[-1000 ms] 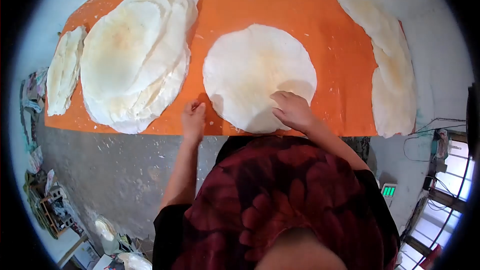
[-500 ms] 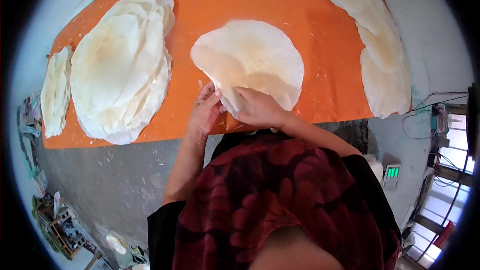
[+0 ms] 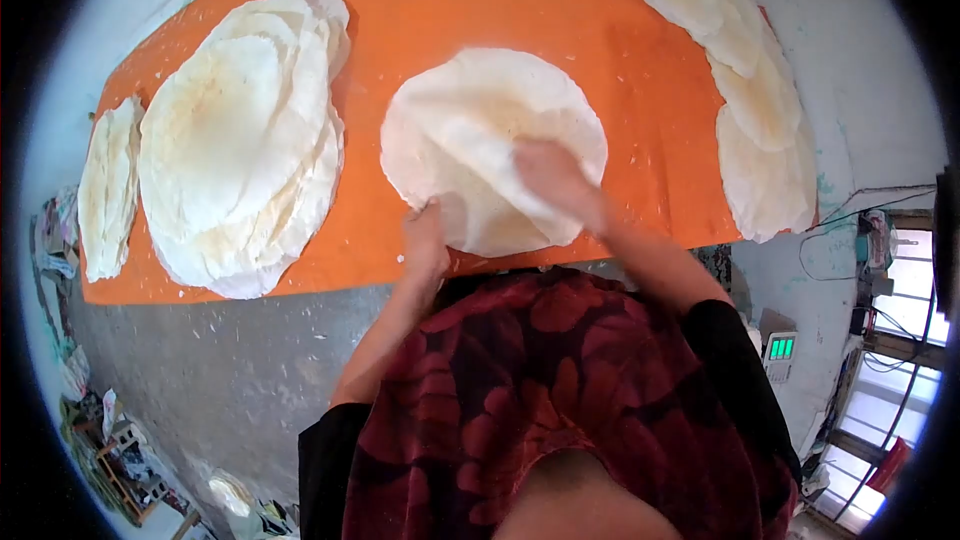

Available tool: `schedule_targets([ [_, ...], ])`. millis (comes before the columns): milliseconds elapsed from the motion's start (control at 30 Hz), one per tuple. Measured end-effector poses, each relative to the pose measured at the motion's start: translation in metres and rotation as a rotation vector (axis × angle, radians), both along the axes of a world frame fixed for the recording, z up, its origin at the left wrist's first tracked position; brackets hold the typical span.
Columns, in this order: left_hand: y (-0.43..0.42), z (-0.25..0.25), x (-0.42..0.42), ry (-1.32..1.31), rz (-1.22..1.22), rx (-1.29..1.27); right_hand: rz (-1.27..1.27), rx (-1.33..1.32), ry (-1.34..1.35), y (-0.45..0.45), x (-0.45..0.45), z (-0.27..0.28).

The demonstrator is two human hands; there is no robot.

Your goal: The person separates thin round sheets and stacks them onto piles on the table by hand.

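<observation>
Grip: left hand, one, thumb and fingers pinching the near-left edge of a thin round sheet. Right hand, one, blurred, laid over the same sheet right of its middle; cannot tell whether its fingers are spread or pressed together.

Sheet: one, pale, mid-table between the two side groups, near the table's front edge. One diagonal ridge or fold crosses it from upper left toward lower right, passing under the right hand.

Table: one, orange top, pale crumbs scattered.

Left side: two piles. One broad stack of round sheets, many layers, too close-set to count. One narrow pile just beside it, at the table's left end; layers uncountable.

Right side: one overlapping row of pale sheets, at least three, along the table's right edge.

Beyond the table, right: one device with a green-lit display.
</observation>
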State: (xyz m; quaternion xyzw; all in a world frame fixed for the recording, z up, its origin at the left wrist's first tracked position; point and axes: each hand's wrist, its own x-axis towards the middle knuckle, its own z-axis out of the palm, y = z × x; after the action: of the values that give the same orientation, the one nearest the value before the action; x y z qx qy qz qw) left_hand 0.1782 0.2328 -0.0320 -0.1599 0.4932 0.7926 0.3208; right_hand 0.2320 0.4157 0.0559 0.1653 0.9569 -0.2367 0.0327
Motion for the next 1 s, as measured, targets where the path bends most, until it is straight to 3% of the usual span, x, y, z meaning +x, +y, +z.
schedule_targets([
  [33,-0.005,0.006,-0.007,-0.003,-0.051,-0.077,-0.018,-0.001,0.076,0.032,-0.002,0.005],
  [67,-0.011,0.003,-0.014,0.012,-0.053,-0.094,0.081,0.161,0.097,0.065,-0.003,0.024],
  [100,-0.017,-0.002,-0.023,0.028,-0.056,-0.110,-0.062,0.191,0.080,0.093,-0.005,0.041],
  [133,-0.023,-0.008,-0.033,0.045,-0.057,-0.125,-0.058,-0.236,0.448,0.131,0.012,0.048],
  [233,-0.041,-0.034,-0.068,0.129,-0.192,-0.138,-0.114,0.730,0.215,0.210,0.004,0.110],
  [267,-0.040,-0.028,-0.078,0.171,-0.167,-0.182,-0.319,0.632,0.354,0.200,0.008,0.138],
  [367,-0.040,-0.001,-0.100,0.248,-0.151,-0.368,-0.529,0.722,0.482,0.206,0.009,0.202],
  [433,-0.044,0.009,-0.113,0.252,-0.228,-0.557,-0.500,0.729,0.521,0.226,0.021,0.224],
  [533,-0.054,-0.014,-0.132,0.262,-0.251,-0.397,-0.407,0.756,0.588,0.224,0.023,0.241],
  [567,-0.053,-0.011,-0.133,0.200,-0.251,-0.174,-0.368,0.766,0.609,0.212,0.021,0.244],
  [633,-0.052,0.000,-0.132,0.069,-0.251,0.265,-0.353,0.599,0.660,0.161,0.010,0.238],
  [667,-0.051,0.007,-0.124,0.065,-0.230,0.326,-0.343,0.515,0.684,0.139,0.007,0.235],
  [733,-0.050,0.019,-0.091,0.059,-0.184,0.450,-0.104,0.750,0.780,0.127,0.015,0.208],
  [800,-0.051,0.015,-0.058,-0.118,-0.185,0.530,0.127,0.649,0.856,0.104,0.034,0.168],
  [933,-0.042,0.018,-0.034,-0.278,-0.161,0.726,0.452,0.425,0.566,0.084,0.066,0.079],
  [1000,-0.033,0.015,-0.031,-0.253,-0.127,0.711,0.362,0.539,0.386,0.091,0.084,0.015],
])
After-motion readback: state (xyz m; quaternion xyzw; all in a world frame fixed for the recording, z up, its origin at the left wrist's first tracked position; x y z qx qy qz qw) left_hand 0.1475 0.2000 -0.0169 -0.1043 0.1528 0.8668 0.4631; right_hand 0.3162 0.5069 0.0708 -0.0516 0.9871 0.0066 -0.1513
